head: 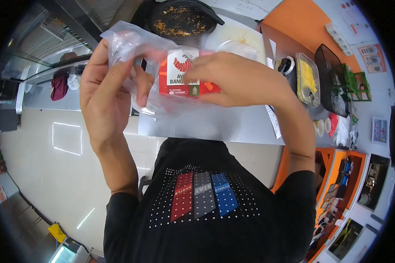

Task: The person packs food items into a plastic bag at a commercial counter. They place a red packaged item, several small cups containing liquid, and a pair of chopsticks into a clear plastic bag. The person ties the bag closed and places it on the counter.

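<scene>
Over the steel counter, my left hand grips the upper left part of a clear plastic bag, its thumb and fingers pinching the film. A red and white printed food box sits in or behind the bag's film, which spreads below it. My right hand lies over the box's right side, fingers curled across its front and along its lower edge. The box's right end is hidden under that hand.
A black round pan with orange crumbs and a white cutting board lie beyond the box. To the right stand a clear tub of yellow food, a black mesh basket and small lidded cups. A paper strip hangs near the counter's edge.
</scene>
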`<state>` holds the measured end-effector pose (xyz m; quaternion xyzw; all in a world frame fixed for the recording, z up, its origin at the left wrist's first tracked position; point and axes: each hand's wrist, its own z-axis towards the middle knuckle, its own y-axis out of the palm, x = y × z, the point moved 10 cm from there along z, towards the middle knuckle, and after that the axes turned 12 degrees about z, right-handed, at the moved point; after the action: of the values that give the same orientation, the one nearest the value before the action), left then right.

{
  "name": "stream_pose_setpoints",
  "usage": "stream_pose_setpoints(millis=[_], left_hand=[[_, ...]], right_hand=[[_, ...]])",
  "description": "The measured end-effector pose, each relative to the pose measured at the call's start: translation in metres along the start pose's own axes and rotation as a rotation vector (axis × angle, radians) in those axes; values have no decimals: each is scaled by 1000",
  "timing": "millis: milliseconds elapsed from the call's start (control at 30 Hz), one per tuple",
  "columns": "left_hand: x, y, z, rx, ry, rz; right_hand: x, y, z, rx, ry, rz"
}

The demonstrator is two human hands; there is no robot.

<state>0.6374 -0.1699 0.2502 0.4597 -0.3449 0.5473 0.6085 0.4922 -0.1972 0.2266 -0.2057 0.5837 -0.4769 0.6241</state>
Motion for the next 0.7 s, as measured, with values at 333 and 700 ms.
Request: stream_pose_setpoints(millis=[333, 700], left_hand=[[12, -19, 36, 57, 56, 182], [45, -8, 41, 156, 299, 522]], right_hand=[[36, -120, -76, -273, 477, -785], [-37, -152, -58, 248, -45, -103]])
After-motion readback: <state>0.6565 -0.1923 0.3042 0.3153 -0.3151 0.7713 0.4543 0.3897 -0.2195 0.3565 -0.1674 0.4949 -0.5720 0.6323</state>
